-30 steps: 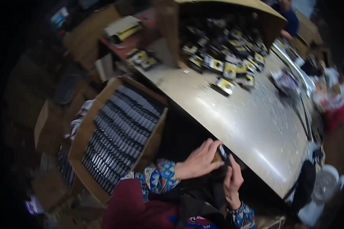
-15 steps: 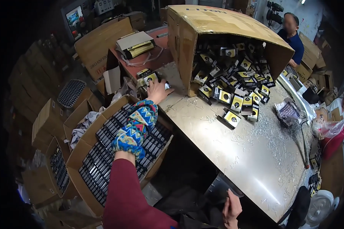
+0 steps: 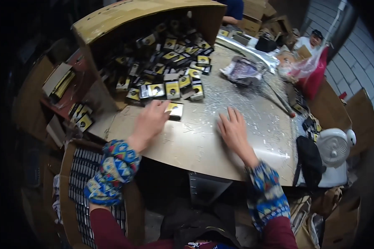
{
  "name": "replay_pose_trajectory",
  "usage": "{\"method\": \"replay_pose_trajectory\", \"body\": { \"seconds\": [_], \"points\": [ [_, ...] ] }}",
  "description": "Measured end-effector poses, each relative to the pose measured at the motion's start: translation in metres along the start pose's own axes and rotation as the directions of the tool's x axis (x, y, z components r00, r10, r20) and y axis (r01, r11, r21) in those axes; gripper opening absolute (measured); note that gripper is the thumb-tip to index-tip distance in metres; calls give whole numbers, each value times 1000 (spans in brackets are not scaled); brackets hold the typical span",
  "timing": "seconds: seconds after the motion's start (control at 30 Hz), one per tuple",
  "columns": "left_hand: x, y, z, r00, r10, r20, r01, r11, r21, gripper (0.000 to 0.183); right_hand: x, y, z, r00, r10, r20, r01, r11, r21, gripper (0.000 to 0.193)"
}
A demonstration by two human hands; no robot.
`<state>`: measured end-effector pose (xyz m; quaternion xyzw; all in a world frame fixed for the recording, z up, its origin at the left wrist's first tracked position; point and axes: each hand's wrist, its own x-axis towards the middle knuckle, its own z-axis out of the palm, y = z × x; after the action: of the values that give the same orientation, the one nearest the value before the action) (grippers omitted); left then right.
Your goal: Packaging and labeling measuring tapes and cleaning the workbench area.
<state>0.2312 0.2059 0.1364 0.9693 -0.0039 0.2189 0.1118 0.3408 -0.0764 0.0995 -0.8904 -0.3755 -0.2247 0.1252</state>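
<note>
My left hand (image 3: 148,126) reaches over the near part of the metal tabletop (image 3: 195,137), somewhat blurred, with its fingers stretched out. Its fingertips are at the left end of a small yellow, black and white carton (image 3: 175,111); I cannot tell whether they touch it. Farther right, my right hand (image 3: 236,135) is open and holds nothing, its fingers stretched forward over the tabletop. Behind the lone carton, many similar small cartons (image 3: 170,56) spill from a large cardboard box (image 3: 149,9) lying on its side.
Several small cartons (image 3: 82,118) stand at the table's left corner. Below them is an open box of dark packed pieces (image 3: 84,174). Thin clear slivers litter the tabletop. Crumpled wrapping (image 3: 243,71), a rod (image 3: 280,97) and a white fan (image 3: 335,147) are on the right.
My left hand has left the cartons at the left corner and moved over to the lone carton. My right hand has risen from below the table's edge to above the tabletop. The view has turned right.
</note>
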Motion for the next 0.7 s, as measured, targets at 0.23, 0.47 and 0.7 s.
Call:
{"method": "replay_pose_trajectory", "body": {
  "seconds": [0.23, 0.47, 0.7],
  "points": [
    [43, 51, 30, 894, -118, 433, -11, 959, 283, 34, -9, 20, 13, 987, 36, 156, -41, 999, 31, 34],
    [14, 38, 21, 938, -266, 222, 251, 963, 92, 42, -78, 47, -40, 966, -84, 244, 3, 949, 315, 33],
    [-34, 33, -14, 824, -342, 452, 567, 475, -673, 82, -93, 55, -40, 974, 116, 195, -201, 839, 505, 31]
  ]
}}
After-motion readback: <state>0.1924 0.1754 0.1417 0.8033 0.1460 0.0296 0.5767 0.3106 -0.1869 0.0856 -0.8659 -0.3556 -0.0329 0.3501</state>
